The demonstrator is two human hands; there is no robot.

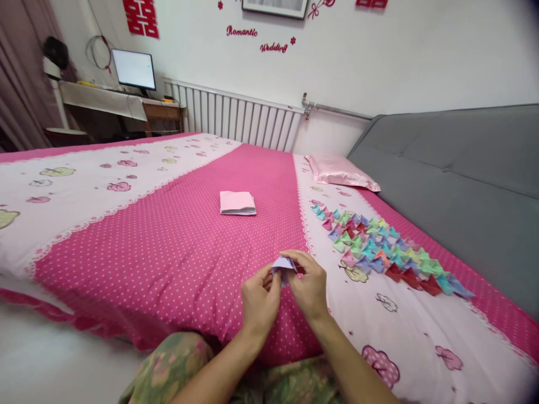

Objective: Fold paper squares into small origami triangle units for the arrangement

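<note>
A small piece of folded lavender paper is held up between my two hands, above the bed's near edge. My left hand pinches its left side between thumb and fingers. On the other side, my right hand grips the paper, with the index finger along its top edge. The fingers partly hide the lower folds. Farther off on the pink bedspread lies a stack of square paper, pink on top. To the right, several rows of folded paper boats in many colours stand on the white band.
The bed has a pink dotted cover with printed white bands. A pink pillow lies by the grey headboard. Behind are a radiator and a desk with a monitor.
</note>
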